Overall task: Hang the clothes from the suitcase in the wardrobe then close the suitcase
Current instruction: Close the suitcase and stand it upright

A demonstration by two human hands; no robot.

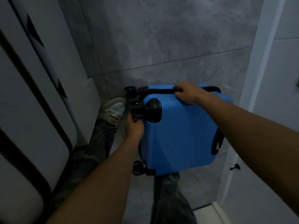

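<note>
A blue hard-shell suitcase (pixel 181 135) lies on its side above the grey tiled floor, its two halves together, black wheels pointing left. My left hand (pixel 135 128) grips the wheel end at the near left corner, fingers curled around the black wheel mount. My right hand (pixel 184 92) grips the far top edge along the black zipper seam, fingers curled over it. No clothes are visible. The wardrobe's inside is out of view.
A white padded bed frame with black trim (pixel 32 110) fills the left side. A white door or panel with a small black knob (pixel 235 167) stands at the right. My legs and a grey sneaker (pixel 113 109) are below the suitcase.
</note>
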